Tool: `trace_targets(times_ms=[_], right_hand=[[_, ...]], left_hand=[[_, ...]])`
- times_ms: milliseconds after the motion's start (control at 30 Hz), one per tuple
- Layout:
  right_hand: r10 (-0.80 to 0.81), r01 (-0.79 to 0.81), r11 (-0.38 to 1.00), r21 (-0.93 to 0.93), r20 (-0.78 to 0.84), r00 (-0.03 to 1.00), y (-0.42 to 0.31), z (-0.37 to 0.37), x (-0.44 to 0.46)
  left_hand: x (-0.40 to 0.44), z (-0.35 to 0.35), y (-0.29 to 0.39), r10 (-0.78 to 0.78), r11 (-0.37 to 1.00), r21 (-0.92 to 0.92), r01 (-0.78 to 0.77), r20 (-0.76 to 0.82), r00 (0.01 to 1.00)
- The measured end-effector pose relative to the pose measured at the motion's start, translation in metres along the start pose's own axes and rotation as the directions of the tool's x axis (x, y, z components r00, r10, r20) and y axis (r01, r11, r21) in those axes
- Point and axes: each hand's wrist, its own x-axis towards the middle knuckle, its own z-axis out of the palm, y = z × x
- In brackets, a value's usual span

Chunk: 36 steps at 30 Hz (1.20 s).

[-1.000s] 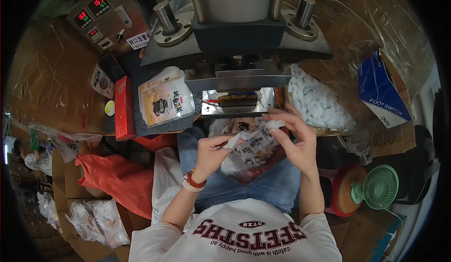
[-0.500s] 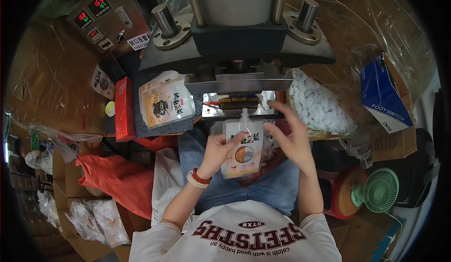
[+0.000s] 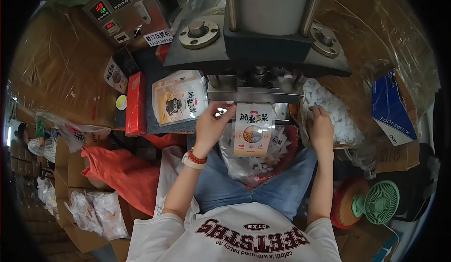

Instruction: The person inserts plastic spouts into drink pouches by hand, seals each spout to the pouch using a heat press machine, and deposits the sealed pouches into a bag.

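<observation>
A printed stand-up pouch point(image 3: 253, 135) hangs upright below the metal jaw point(image 3: 256, 96) of a press machine. Its top edge goes in under the jaw, so its spout is hidden. At the pouch's upper left corner, the thumb and forefinger of my left hand point(image 3: 210, 127) close together on the edge. My right hand point(image 3: 321, 129) is off to the right, fingers bent down into a heap of small white plastic pieces point(image 3: 336, 114). What its fingertips hold, if anything, cannot be made out. Under the pouch, a red basin point(image 3: 292, 144) with clear plastic and spouted pouches sits between the knees.
Flat pouches point(image 3: 178, 100) lie stacked on the dark side table, beside a red box point(image 3: 136, 103). A control box point(image 3: 124, 15) with lit digits stands at the back left. On the right are a blue foot-switch box point(image 3: 392, 109) and a green fan point(image 3: 381, 202).
The pouch has gone up to the jaw, and its spout is out of sight. My left hand moved to its upper corner; my right hand left it for the white pieces. The view shifted.
</observation>
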Motion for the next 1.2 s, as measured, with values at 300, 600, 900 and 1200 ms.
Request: trace_targets(times_ms=[300, 600, 900, 1200], right_hand=[[0.109, -0.02, 0.73, 0.683, -0.087, 0.99, -0.037, -0.041, -0.008], [-0.425, 0.364, 0.409, 0.837, -0.178, 0.887, -0.111, -0.037, -0.046], [-0.539, 0.565, 0.636, 0.525, -0.221, 0.813, -0.096, -0.063, -0.028], [-0.009, 0.036, 0.993, 0.113, -0.233, 0.972, -0.016, -0.027, 0.004]], left_hand=[[-0.058, -0.056, -0.062, 0.196, 0.935, 0.327, -0.138, -0.149, 0.969], [-0.09, -0.032, 0.023, 0.662, 0.727, 0.3, -0.618, -0.069, 0.746], [-0.072, 0.019, -0.003, 0.177, 0.967, -0.216, -0.134, 0.19, 0.966], [-0.003, 0.039, 0.003, -0.12, 0.492, -0.768, 0.409, 0.406, 0.906]])
